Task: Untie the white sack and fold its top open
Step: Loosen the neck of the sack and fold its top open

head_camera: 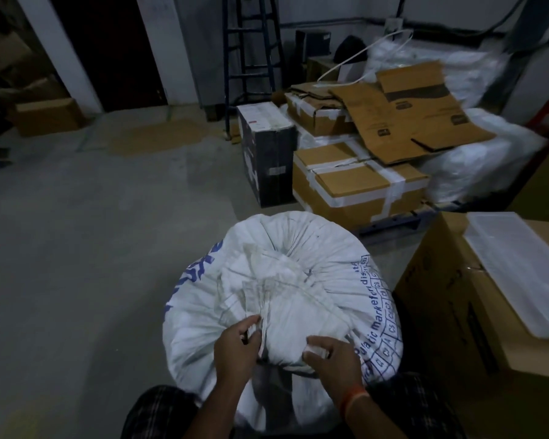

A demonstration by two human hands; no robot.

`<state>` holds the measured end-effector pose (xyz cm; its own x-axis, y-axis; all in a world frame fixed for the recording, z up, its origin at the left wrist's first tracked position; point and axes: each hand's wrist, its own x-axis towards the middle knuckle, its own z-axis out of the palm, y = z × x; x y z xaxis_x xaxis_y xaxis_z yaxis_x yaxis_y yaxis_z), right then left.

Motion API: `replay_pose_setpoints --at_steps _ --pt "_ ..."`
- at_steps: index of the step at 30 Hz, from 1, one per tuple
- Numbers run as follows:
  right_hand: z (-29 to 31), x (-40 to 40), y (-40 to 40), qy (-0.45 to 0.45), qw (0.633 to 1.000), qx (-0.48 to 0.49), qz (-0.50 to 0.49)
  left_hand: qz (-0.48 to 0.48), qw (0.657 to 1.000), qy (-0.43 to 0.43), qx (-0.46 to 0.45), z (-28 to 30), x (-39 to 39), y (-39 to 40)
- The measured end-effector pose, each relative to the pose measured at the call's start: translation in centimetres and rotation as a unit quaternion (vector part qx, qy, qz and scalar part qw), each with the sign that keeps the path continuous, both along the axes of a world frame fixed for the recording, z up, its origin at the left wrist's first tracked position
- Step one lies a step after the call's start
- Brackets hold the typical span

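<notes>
**White woven plastic sack, top gathered**

Large, bulging white woven plastic sack (298,280) with blue printed lettering down its left and right sides. Stands upright on the grey floor, near centre. Top fabric bunched and crumpled toward the near side.

A dim storeroom or warehouse with a bare concrete floor (76,248). Taped cardboard boxes (355,182) sit stacked, flattened cartons (406,115) on top, plastic-wrapped bundles (476,160) beside them, a blue ladder (251,58) behind.
</notes>
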<state>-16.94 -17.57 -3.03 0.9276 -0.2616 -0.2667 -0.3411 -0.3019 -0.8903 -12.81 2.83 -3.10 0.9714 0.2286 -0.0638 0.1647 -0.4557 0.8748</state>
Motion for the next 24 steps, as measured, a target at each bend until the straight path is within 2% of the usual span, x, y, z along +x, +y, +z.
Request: replay_pose_setpoints --at_steps 10,12,14,16,18,21,24 --pt "3.0 0.3 -1.1 -0.050 0.998 -0.037 0.029 -0.008 1.000 -0.017 0.024 -0.3 0.3 0.4" --pt "4.7 0.4 -2.1 -0.040 0.990 -0.132 0.028 -0.005 0.999 -0.024 0.030 -0.5 0.3 0.3" --pt "7.6 0.8 -3.3 -0.052 0.963 -0.263 0.028 0.004 0.999 -0.029 0.023 -0.9 0.4 0.1" --pt "10.7 2.3 -4.2 -0.098 0.951 -0.292 0.026 0.012 0.999 -0.029 0.016 -1.3 0.5 -0.1" --pt "13.2 4.8 -4.6 -0.156 0.948 -0.270 0.061 0.012 0.999 -0.028 0.017 -1.7 0.5 -0.4" --pt "15.3 10.0 -3.9 -0.236 0.926 -0.243 0.165 0.009 1.000 -0.021 0.012 -1.7 0.7 -0.6" --pt "16.0 15.1 -1.6 -0.242 0.904 -0.223 0.271 -0.009 0.999 -0.032 0.007 -1.5 1.0 -0.5"
